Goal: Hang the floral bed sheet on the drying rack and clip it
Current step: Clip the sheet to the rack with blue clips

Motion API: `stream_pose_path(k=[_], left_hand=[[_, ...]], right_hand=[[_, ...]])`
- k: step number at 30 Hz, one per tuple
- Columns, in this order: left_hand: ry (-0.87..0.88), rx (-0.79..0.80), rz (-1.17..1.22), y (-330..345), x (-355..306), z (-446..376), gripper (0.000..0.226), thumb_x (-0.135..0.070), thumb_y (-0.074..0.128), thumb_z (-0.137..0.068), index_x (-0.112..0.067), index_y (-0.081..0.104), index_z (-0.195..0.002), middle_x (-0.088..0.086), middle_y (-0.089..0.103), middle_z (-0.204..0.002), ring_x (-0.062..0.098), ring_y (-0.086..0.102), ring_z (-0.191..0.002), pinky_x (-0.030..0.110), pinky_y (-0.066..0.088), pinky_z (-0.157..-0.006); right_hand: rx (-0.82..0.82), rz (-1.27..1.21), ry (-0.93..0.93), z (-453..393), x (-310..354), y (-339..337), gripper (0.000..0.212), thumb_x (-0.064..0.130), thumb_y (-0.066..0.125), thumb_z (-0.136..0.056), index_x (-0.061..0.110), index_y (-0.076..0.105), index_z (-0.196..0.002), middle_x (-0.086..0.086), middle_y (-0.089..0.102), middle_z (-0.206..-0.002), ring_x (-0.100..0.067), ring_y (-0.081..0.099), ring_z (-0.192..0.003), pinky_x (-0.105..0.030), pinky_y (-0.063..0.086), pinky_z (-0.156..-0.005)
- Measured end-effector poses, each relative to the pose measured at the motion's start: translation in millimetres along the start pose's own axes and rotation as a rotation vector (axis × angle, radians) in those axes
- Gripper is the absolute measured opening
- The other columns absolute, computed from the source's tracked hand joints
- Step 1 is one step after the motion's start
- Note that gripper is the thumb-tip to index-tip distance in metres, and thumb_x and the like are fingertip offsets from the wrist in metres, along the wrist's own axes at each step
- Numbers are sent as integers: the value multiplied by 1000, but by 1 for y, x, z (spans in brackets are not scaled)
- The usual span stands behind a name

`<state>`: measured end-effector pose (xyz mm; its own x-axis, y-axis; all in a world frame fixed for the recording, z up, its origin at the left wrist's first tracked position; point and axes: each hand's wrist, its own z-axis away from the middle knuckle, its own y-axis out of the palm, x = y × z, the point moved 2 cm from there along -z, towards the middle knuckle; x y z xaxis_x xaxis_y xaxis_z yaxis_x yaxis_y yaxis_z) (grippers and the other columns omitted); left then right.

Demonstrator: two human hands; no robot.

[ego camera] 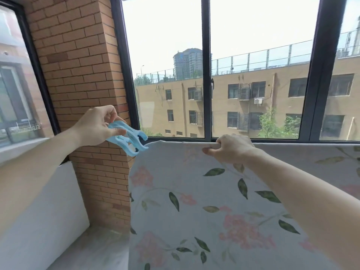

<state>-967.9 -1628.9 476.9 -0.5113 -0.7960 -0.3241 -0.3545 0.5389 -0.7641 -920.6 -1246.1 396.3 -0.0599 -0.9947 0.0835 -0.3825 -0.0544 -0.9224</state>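
Head view, single frame. The pale floral bed sheet with pink blossoms and green leaves (194, 201) is hanging across the lower centre and lower right of the frame, its top fold running level just under the window sill line; the rack bar beneath the fold is hidden by the cloth, so its form cannot be told. The sheet's left edge is curving down beside the orange brick pillar (81, 75) at centre left.

Right hand (231, 149), centre right of the frame: fingers are curling over the top fold of the sheet and gripping it, with the thumb lying along the near face of the cloth.

Left hand (97, 127), centre left: thumb and fingers are pinching the handle end of a light blue plastic clothes clip (128, 138). The clip's jaws are gaping wide and pointing right, toward the sheet's upper left corner. The lower jaw tip is sitting just at that corner; whether it is touching the cloth cannot be told.

Background: dark-framed windows (206, 75) are filling the upper centre and right, showing a tan multi-storey building (272, 106) and a bright sky. A white low wall panel (48, 211) is standing at lower left.
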Motion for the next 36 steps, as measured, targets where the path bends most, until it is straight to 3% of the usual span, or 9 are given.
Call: stream_pose_path(k=[4,14,18,27,30,33,36], left_hand=[[-1,-6,0,0,0,0,37,-16,87,-81,-7,51,-76,-2,77,-96,20,74,-79,41,64,-66],[24,103,11,14,5,-18,53,-10,89,-78,-13,39,-59,2,78,-85,12,74,-76,27,53,-57],[25,133,13,25,0,-23,56,-6,90,-76,-15,37,-57,2,78,-80,13,76,-81,28,52,-60],[-45,144,141,40,4,-28,59,-2,87,-79,-16,34,-55,4,80,-88,4,75,-75,25,51,-62],[-47,148,153,40,7,-28,59,-4,87,-79,-16,34,-56,6,80,-91,5,76,-79,29,57,-64],[-32,162,163,38,6,-29,59,-11,89,-79,-17,34,-59,13,78,-91,11,75,-81,43,59,-69],[-33,225,183,39,1,-29,49,-17,87,-82,-16,41,-66,13,76,-94,20,69,-80,41,55,-69]], right_hand=[[14,6,12,-1,0,-1,66,87,45,-84,25,66,-78,6,65,-75,-13,60,-71,-29,39,-58],[36,14,16,-2,1,1,66,88,44,-84,25,66,-80,6,65,-76,-13,59,-70,-30,38,-58],[35,18,9,-1,0,1,67,88,44,-84,25,66,-79,5,65,-77,-14,60,-71,-30,39,-59],[27,27,15,3,-4,-1,64,87,45,-84,26,63,-77,5,63,-75,-13,58,-71,-31,39,-59],[17,31,12,3,-2,-1,63,87,46,-85,26,62,-75,5,63,-76,-12,57,-70,-31,39,-59],[9,35,15,5,-2,-1,63,86,46,-85,26,62,-75,6,64,-75,-12,57,-70,-31,38,-58],[13,37,26,5,-4,-1,64,87,46,-85,26,64,-77,5,65,-76,-13,59,-71,-31,40,-59]])
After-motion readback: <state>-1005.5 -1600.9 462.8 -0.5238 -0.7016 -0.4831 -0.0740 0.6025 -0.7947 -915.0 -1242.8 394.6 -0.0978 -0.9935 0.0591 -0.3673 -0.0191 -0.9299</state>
